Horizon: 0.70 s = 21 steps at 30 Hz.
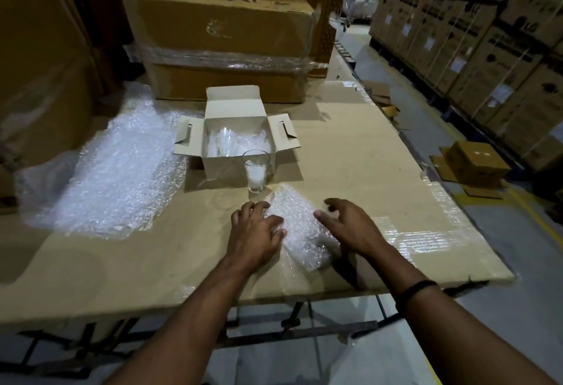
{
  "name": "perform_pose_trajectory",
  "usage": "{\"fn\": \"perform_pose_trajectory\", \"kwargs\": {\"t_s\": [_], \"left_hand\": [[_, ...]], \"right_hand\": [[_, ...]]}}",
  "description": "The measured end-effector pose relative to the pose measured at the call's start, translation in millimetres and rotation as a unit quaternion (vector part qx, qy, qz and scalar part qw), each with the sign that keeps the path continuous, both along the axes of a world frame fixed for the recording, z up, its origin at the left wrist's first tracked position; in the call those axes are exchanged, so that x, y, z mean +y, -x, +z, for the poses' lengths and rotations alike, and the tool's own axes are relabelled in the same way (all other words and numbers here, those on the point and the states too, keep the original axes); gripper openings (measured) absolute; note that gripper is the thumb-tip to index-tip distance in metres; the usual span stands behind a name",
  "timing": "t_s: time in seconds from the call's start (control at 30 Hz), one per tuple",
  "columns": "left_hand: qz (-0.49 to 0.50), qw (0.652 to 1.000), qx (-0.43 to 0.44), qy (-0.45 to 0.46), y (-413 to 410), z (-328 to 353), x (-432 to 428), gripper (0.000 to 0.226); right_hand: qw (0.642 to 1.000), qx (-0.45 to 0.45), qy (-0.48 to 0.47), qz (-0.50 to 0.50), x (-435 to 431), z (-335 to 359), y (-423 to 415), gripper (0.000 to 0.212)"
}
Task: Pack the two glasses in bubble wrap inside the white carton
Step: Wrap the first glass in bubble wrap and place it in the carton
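Head: left hand (255,234), right hand (348,226) splayed over bubble wrap (301,229).

Counting two glasses: upright glass (256,171) standing on the surface (350,147), second glass (227,140) showing faintly inside the one white carton (224,168). Counting two loose bubble-wrap sheets: large sheet (122,171), small sheet (300,226).

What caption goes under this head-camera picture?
Left hand and right hand at a bubble wrap sheet, near a glass and open white carton.
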<state>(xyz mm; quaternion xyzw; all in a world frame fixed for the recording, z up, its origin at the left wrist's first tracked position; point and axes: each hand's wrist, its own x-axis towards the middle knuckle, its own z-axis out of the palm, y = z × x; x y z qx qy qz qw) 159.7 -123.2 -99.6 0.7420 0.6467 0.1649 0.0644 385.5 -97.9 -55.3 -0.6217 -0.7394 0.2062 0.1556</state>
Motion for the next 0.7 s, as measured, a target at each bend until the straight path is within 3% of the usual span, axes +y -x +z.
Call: {"fn": "perform_pose_trajectory", "kwargs": {"t_s": [0.07, 0.17, 0.23, 0.3, 0.37, 0.43, 0.5, 0.57, 0.7], "left_hand": [[-0.001, 1.0, 0.004, -0.028, -1.3, -0.7, -0.9, 0.034], [-0.007, 0.998, -0.011, -0.069, 0.8, -2.2, -1.0, 0.036], [-0.021, 0.998, -0.009, -0.067, 1.7, -2.3, -2.2, 0.036], [-0.021, 0.997, -0.02, -0.078, 2.3, -2.3, -3.2, 0.036], [-0.016, 0.993, -0.036, -0.111, 2.6, -2.5, -4.1, 0.053], [-0.013, 0.99, -0.036, -0.132, 4.2, -3.7, -4.9, 0.067], [-0.017, 0.991, -0.029, -0.132, 5.0, -3.7, -5.9, 0.064], [-0.027, 0.992, -0.016, -0.119, 5.9, -5.7, -4.0, 0.041], [-0.04, 0.993, -0.025, -0.112, 5.3, -10.0, -2.2, 0.022]], "right_hand": [[0.992, -0.096, 0.08, -0.023, 9.7, -1.8, 4.6, 0.064], [0.984, -0.074, 0.153, -0.052, 21.3, 0.9, 12.1, 0.051], [0.991, -0.067, 0.099, -0.059, 25.9, 6.2, 17.1, 0.045], [0.993, -0.113, -0.02, -0.035, 23.6, 11.7, 22.9, 0.048], [0.977, -0.165, -0.136, 0.027, 15.7, 15.1, 28.2, 0.051], [0.956, -0.209, -0.169, 0.115, 6.2, 12.1, 33.5, 0.045], [0.948, -0.233, -0.142, 0.165, -2.3, 6.8, 33.8, 0.035], [0.952, -0.245, -0.081, 0.165, -7.5, 6.1, 29.8, 0.031], [0.968, -0.211, 0.02, 0.135, -0.3, 17.0, 30.3, 0.038]]}}
